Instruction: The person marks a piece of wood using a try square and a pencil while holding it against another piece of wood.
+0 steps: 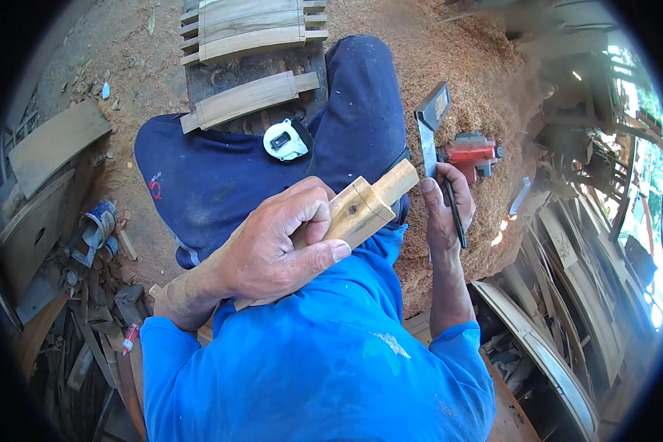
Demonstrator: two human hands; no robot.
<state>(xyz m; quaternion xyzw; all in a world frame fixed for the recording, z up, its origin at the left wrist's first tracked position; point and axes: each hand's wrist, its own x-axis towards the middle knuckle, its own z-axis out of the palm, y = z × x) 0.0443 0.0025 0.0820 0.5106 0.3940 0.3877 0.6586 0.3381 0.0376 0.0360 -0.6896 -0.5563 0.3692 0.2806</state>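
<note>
My left hand (291,236) is closed around a wooden piece (355,212) held slantwise across my body. Its upper right end narrows to a tenon, with a dark line marked around the shoulder. To the right, clear of the wood, my right hand (449,208) grips a try square (428,147) by its metal blade; the square's stock points up and away. A dark pencil (455,214) also sits in the fingers of that hand. A white tape measure (286,140) rests by my lap, beside a curved wooden piece (247,102) with tenoned ends.
More tenoned pieces (252,29) lie together on a dark board (228,74) ahead. A red power tool (470,153) sits on the shavings at right. Stacked planks (567,272) stand lower right; wood scraps and a paint-stained can (99,221) are at left.
</note>
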